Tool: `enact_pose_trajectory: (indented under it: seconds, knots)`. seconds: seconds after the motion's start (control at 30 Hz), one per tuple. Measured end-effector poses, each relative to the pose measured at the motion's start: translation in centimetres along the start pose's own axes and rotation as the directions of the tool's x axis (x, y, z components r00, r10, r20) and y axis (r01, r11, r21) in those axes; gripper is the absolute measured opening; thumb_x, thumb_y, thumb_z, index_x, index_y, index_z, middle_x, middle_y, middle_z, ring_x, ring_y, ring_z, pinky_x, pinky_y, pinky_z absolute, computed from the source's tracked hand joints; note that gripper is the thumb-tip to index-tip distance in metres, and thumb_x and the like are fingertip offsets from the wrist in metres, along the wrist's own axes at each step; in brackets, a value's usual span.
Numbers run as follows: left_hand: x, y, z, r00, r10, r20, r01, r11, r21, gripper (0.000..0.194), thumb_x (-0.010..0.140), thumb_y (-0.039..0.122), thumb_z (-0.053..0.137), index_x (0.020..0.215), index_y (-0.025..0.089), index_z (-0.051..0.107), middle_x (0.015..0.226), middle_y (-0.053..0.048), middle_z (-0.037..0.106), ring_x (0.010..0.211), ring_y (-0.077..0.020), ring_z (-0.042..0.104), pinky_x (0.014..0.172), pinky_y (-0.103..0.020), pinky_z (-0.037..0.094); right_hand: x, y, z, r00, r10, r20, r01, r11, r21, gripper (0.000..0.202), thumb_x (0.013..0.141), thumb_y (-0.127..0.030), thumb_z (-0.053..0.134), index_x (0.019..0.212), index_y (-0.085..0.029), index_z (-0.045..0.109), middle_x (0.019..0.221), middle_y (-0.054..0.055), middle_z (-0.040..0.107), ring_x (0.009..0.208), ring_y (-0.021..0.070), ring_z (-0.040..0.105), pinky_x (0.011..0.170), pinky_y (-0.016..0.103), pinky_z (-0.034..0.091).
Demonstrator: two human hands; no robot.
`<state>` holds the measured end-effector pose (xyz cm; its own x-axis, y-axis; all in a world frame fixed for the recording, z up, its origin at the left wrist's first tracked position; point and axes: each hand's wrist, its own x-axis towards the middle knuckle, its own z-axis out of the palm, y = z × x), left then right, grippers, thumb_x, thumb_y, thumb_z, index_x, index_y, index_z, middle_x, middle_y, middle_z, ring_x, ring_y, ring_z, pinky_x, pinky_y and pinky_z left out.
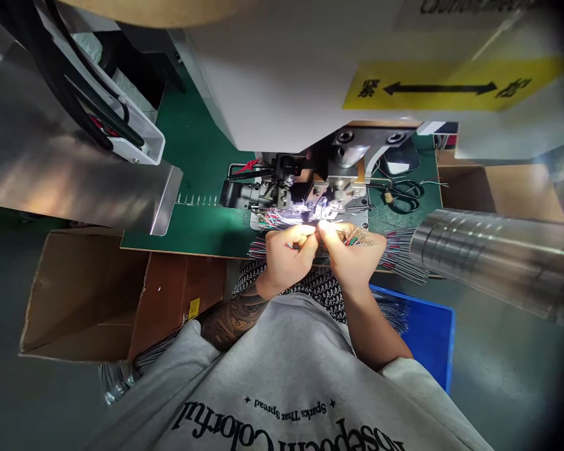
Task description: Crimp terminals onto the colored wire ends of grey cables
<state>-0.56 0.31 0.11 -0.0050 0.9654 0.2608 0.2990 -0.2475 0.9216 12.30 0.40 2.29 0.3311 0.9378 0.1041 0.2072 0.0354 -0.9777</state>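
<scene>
My left hand (pixel 289 258) is closed in a pinch at the front of the machine, with a few thin coloured wire ends poking out by its fingers. Beside it, my right hand (pixel 355 255) pinches too, and stripped coloured wires (pixel 353 240) show at its fingers. The fingertips of both hands almost meet under the bright light of the crimping machine (pixel 329 178). Whatever sits exactly between the fingertips is too small to make out. More coloured wires (pixel 275 219) lie by the machine's base, to the left of my fingers.
A bundle of grey and red wires (pixel 399 254) lies right of my hands, near a metal cylinder (pixel 493 263). Black-handled scissors (pixel 404 195) rest on the green table (pixel 195 232). A cardboard box (pixel 84 294) stands left, a blue bin (pixel 432 338) right. A metal plate (pixel 75 169) juts in from the left.
</scene>
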Motion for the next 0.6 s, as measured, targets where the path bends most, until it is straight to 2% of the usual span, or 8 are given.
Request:
enact_pose_trajectory:
  seconds: [0.13, 0.23, 0.37, 0.5, 0.6]
  knots:
    - [0.1, 0.2, -0.4, 0.995, 0.102, 0.008, -0.102, 0.995, -0.019, 0.021, 0.099, 0.023, 0.076, 0.079, 0.018, 0.076, 0.051, 0.004, 0.063, 0.046, -0.0094, 0.054, 0.054, -0.026, 0.044, -0.9, 0.4, -0.1, 0.998, -0.02, -0.051, 0.022, 0.999, 0.03, 0.03, 0.09, -0.038, 0.08, 0.065, -0.027, 0.068, 0.061, -0.002, 0.068, 0.058, 0.0193, 0.061, 0.06, 0.036, 0.061]
    - [0.2, 0.2, -0.4, 0.99, 0.141, 0.002, -0.141, 0.988, -0.055, 0.021, 0.098, 0.021, 0.076, 0.078, 0.018, 0.075, 0.051, 0.006, 0.059, 0.045, -0.0086, 0.05, 0.052, -0.026, 0.041, -1.3, 0.3, 0.0, 0.997, -0.025, -0.072, 0.028, 0.999, 0.036, 0.026, 0.091, -0.037, 0.079, 0.069, -0.027, 0.07, 0.062, 0.0, 0.07, 0.059, 0.0196, 0.061, 0.06, 0.036, 0.062]
    - [0.5, 0.2, -0.1, 0.987, 0.162, -0.012, -0.162, 0.985, -0.062, 0.025, 0.096, 0.023, 0.079, 0.074, 0.018, 0.071, 0.05, 0.007, 0.053, 0.046, -0.0079, 0.043, 0.052, -0.026, 0.038, -1.1, 0.2, 0.5, 0.987, -0.035, -0.154, 0.038, 0.999, 0.011, 0.028, 0.089, -0.041, 0.08, 0.067, -0.028, 0.067, 0.062, 0.0, 0.068, 0.058, 0.021, 0.061, 0.059, 0.039, 0.061]
    - [0.8, 0.5, 0.0, 0.988, 0.154, -0.009, -0.155, 0.987, -0.034, 0.02, 0.096, 0.023, 0.079, 0.077, 0.018, 0.074, 0.051, 0.007, 0.055, 0.046, -0.0084, 0.044, 0.053, -0.026, 0.039, -0.6, 0.4, 1.2, 0.968, -0.015, -0.249, 0.009, 1.0, -0.024, 0.039, 0.086, -0.053, 0.083, 0.064, -0.031, 0.06, 0.06, 0.001, 0.066, 0.058, 0.0229, 0.061, 0.065, 0.045, 0.063]
    - [0.9, 0.7, -0.2, 0.987, 0.161, 0.001, -0.161, 0.987, -0.019, 0.022, 0.096, 0.021, 0.079, 0.074, 0.018, 0.073, 0.05, 0.007, 0.052, 0.046, -0.008, 0.042, 0.052, -0.026, 0.037, -0.4, 0.5, 1.4, 0.965, 0.005, -0.261, -0.015, 0.999, -0.037, 0.04, 0.088, -0.053, 0.081, 0.065, -0.031, 0.058, 0.06, -0.001, 0.064, 0.057, 0.0231, 0.061, 0.067, 0.046, 0.062]
